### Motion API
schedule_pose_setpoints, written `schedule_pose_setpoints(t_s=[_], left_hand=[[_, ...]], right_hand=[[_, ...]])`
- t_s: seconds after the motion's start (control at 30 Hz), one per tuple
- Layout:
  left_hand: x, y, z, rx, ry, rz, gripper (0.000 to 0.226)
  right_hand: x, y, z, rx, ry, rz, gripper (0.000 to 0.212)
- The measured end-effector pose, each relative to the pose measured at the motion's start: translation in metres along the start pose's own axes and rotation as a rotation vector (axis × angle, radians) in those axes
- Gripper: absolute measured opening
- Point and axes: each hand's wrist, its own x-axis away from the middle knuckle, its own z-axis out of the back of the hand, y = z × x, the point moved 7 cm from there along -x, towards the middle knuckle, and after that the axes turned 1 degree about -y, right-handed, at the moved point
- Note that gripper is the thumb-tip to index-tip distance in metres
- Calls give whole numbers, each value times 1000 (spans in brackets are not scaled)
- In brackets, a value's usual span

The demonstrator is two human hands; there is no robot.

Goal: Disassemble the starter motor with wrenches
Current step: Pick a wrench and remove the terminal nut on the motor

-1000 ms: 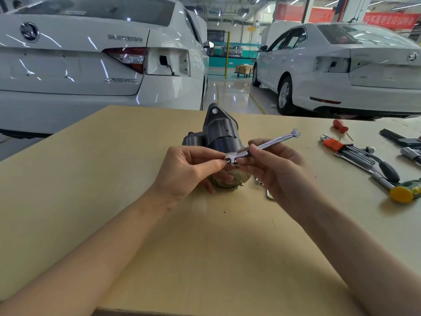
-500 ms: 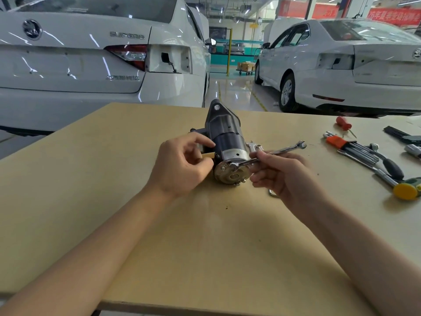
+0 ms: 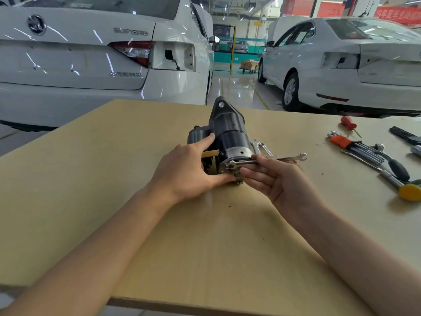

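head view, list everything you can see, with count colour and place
starter motor: one, black body with silver end, table centre
wrench: one, silver, on the motor's end, in the right hand
spare wrenches: at least two, silver, just right of the motor
hex key set: one, orange holder, table right
screwdriver: one, red handle, far right
mallet: one, yellow head, right edge
table: one, tan
cars: two, white, behind the table
left hand: steadies the motor
right hand: pinches the wrench
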Motion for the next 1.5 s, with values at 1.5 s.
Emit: schedule_pose_setpoints(t_s=[1.5], left_hand=[[1,-14,-1,108,55,161,43]], right_hand=[[15,16,-11,-231,62,-156,17]])
